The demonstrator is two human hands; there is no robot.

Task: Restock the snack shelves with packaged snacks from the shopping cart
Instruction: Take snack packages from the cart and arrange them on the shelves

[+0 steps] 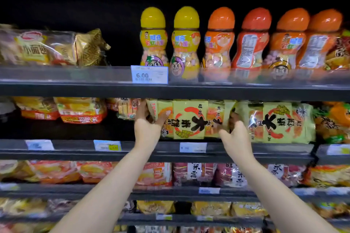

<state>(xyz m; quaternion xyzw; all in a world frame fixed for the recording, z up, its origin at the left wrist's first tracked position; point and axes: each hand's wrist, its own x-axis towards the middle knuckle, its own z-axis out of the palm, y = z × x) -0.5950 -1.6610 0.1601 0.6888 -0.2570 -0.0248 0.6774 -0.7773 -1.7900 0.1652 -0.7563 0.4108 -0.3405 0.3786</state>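
A yellow-green cracker bag (189,119) with a red ring and black characters stands on the second shelf (75,150). My left hand (148,124) grips its left edge, thumb on the front. Over at the bag's right edge my right hand (235,136) holds on, fingers tucked behind it. Right beside it stands a matching cracker bag (274,122). The shopping cart is out of view.
The top shelf (75,85) carries bread packs (47,47), yellow-capped and orange-capped snack bottles (186,43), and a 6.00 price tag (149,74). Orange snack bags (81,109) lie at the left of the second shelf, with a dark gap beside them. Lower shelves hold several packs.
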